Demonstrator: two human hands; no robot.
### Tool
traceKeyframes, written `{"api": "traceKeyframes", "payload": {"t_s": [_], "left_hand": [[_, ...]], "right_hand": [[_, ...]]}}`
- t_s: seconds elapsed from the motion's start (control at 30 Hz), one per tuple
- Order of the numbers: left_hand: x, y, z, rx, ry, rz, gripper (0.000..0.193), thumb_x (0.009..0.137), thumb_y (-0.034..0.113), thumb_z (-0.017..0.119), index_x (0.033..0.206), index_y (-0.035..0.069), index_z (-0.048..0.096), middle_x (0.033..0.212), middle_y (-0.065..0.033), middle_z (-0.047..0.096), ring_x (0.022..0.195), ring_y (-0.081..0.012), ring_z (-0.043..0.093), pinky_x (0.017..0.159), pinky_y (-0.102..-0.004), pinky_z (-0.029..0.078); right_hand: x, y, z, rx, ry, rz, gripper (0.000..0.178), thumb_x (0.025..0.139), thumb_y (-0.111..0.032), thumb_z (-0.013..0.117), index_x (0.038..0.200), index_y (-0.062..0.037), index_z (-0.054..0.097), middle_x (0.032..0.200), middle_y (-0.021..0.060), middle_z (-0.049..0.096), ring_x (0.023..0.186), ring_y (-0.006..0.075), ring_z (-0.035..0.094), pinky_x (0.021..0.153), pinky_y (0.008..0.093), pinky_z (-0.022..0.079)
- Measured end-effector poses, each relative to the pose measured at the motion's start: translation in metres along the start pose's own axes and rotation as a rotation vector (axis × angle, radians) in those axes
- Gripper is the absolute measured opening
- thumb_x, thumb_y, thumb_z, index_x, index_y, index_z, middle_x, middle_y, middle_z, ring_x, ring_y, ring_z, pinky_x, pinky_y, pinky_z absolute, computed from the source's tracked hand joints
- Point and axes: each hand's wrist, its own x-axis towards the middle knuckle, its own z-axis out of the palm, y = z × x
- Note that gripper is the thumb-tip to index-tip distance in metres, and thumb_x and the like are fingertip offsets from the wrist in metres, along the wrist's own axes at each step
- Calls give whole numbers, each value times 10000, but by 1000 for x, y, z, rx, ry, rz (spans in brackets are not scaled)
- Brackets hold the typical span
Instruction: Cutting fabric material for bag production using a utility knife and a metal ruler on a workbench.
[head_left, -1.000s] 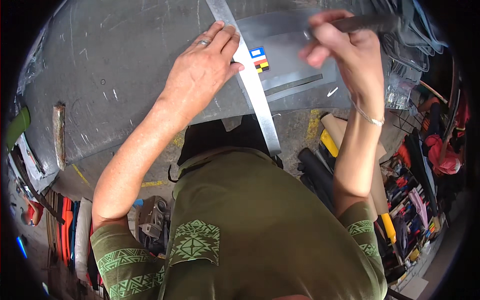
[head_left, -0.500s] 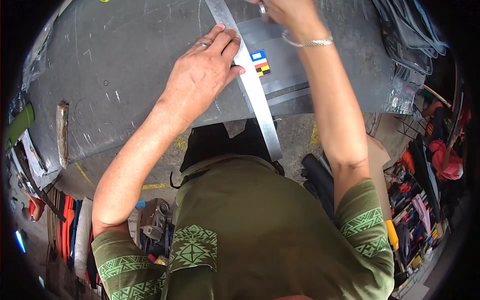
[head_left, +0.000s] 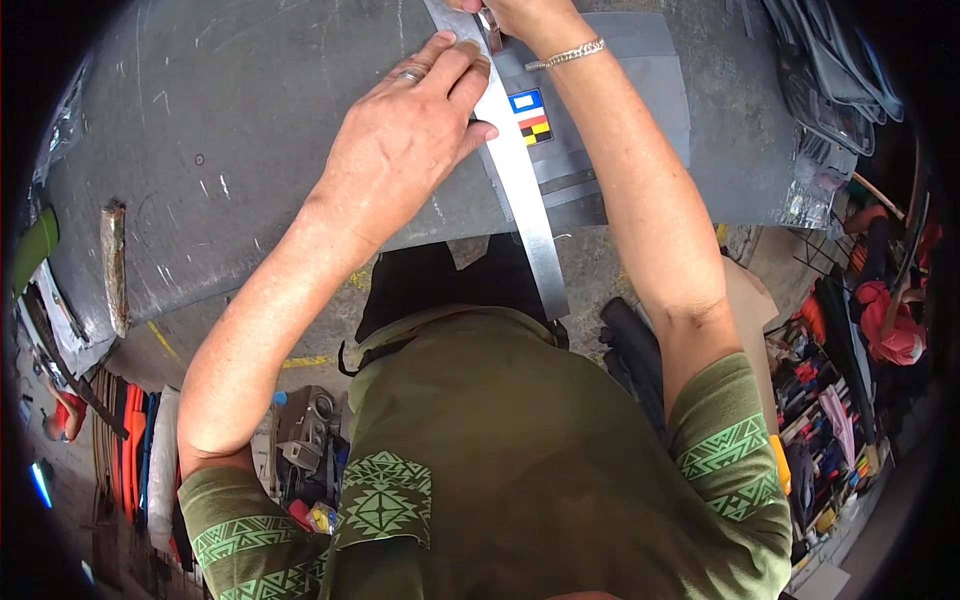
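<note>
A long metal straightedge (head_left: 528, 212) lies across the dark grey sheet material, its near end reaching past the table edge towards my body. My left hand (head_left: 410, 130) presses down on it with stretched fingers, holding nothing. Beneath and right of the straightedge is a grey sheet piece (head_left: 640, 75) bearing a small patch (head_left: 531, 117) of coloured flag designs. At the top edge my right hand (head_left: 525, 18) is closed on a small metallic tool (head_left: 489, 28) beside the straightedge. The picture's edge cuts off part of that hand, and the tool's kind cannot be made out.
A worn wooden stick (head_left: 115, 270) lies at the table's left side. Clear plastic sheets (head_left: 835, 100) are piled at the far right. Dark rolls (head_left: 634, 350) stand below the table edge, right of my body. A person in red (head_left: 890, 325) is at the far right.
My right hand has moved left to the straightedge with the small metallic tool, uncovering more of the grey sheet piece. My left hand stays pressed on the straightedge.
</note>
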Motion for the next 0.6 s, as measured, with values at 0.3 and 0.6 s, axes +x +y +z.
{"api": "traceKeyframes", "payload": {"t_s": [0.3, 0.6], "left_hand": [[0, 0, 0, 24, -25, -4, 518, 930, 375, 707, 1311, 48, 577, 1347, -87, 590, 1368, -272, 548, 1104, -373, 512], [0, 0, -1, 20, -23, -5, 513, 926, 362, 716, 1311, 50, 583, 1352, -84, 591, 1371, -271, 545, 1103, -374, 513]], "right_hand": [[-2, 3, 0, 22, 29, -41, 559, 1070, -551, 401, 1145, -37, 609, 638, -4, 489, 404, 106, 415, 366, 272, 333], [-3, 4, 0, 25, 44, -78, 578, 1067, -562, 403, 1156, -29, 608, 640, -3, 485, 403, 103, 411, 365, 268, 328]]}}
